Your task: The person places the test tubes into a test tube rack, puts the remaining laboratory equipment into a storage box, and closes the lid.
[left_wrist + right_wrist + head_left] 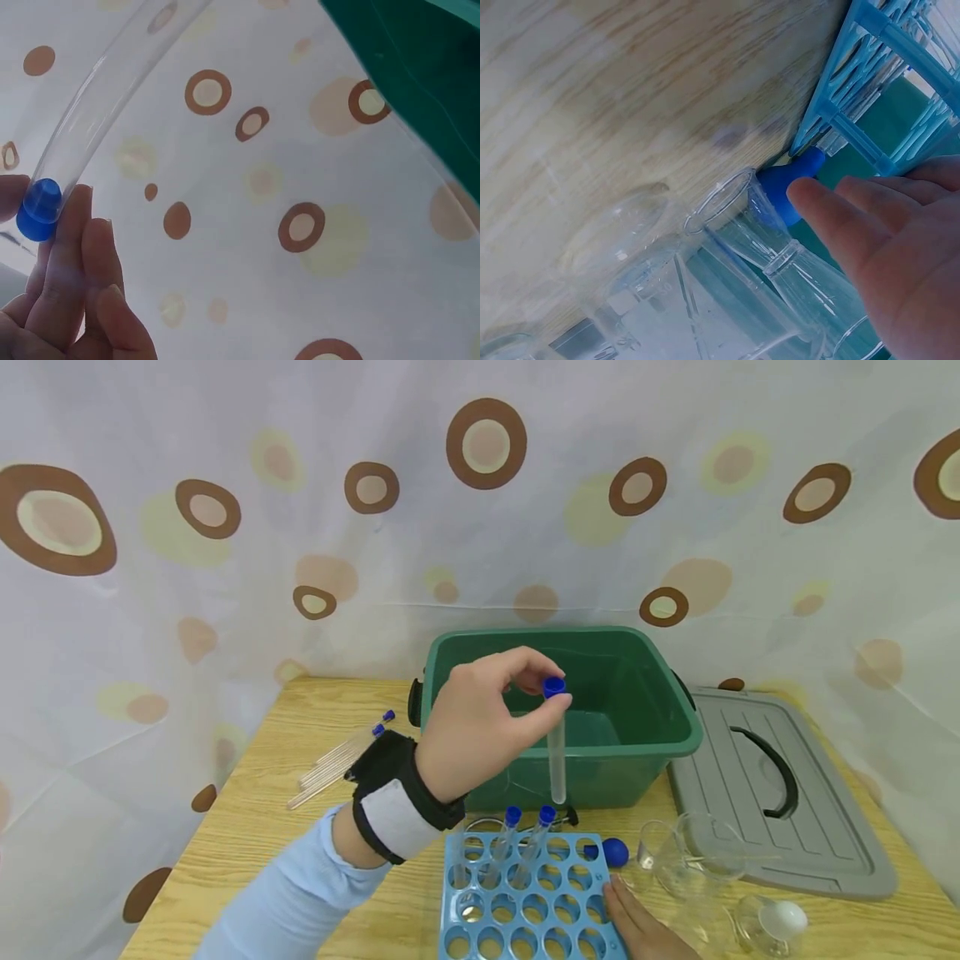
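The bin [600, 781] is standing behind the rack [519, 924] on the bench [225, 852], the lid [720, 768] lying to the bin's right. Tubes [532, 850] are leaning in the rack, loose tubes [326, 782] are lying farther left, and glassware [701, 860] is sitting before the lid.

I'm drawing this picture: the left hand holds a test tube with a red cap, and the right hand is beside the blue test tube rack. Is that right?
Not quite: the cap on the test tube is blue, not red, as the head view shows. The left hand does hold it, and the right hand is beside the blue test tube rack.
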Tool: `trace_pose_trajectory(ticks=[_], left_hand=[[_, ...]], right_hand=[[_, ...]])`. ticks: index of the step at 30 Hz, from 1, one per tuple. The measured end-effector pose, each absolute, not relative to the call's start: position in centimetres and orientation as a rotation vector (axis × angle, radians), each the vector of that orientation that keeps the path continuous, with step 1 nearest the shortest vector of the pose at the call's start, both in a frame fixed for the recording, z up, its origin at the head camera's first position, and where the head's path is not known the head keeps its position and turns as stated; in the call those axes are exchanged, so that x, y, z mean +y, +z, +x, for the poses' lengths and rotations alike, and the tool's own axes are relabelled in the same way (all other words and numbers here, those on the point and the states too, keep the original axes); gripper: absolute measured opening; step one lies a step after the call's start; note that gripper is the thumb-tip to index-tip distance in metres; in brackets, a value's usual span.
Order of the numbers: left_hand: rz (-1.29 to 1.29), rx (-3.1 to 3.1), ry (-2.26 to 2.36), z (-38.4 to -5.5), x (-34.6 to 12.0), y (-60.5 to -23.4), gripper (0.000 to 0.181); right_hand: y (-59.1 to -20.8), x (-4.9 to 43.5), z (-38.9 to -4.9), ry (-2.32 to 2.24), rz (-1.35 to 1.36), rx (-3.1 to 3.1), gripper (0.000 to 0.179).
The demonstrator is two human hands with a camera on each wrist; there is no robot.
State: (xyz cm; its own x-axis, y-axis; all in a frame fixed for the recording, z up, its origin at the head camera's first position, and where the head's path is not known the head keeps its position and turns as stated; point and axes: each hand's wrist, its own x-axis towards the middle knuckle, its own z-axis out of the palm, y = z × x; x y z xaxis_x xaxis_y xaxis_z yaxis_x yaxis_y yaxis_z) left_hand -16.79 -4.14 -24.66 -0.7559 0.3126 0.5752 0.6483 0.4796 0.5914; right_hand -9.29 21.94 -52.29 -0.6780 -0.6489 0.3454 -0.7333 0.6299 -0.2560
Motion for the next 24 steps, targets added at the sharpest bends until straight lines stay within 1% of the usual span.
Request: trace_pose_trajectory(ticks=[6,12,24], left_hand=[[-0.88,-2.443,-1.052,-16.9,-2.7,-26.0,0.015],[-0.938,-2.603,-0.943,-16.9,-1.8,-27.5,0.015],[-0.938,-2.763,-0.788,-16.9,-0.9,-30.2,0.014]], right_hand=[[-52.3,21.8,-9.2,0.566,1.121,-2.632,0.081],[-52.4,21.8,-9.3,0.589,1.122,-2.607,0.078],[-52.4,21.8,-9.2,0.604,1.11,-2.586,0.078]])
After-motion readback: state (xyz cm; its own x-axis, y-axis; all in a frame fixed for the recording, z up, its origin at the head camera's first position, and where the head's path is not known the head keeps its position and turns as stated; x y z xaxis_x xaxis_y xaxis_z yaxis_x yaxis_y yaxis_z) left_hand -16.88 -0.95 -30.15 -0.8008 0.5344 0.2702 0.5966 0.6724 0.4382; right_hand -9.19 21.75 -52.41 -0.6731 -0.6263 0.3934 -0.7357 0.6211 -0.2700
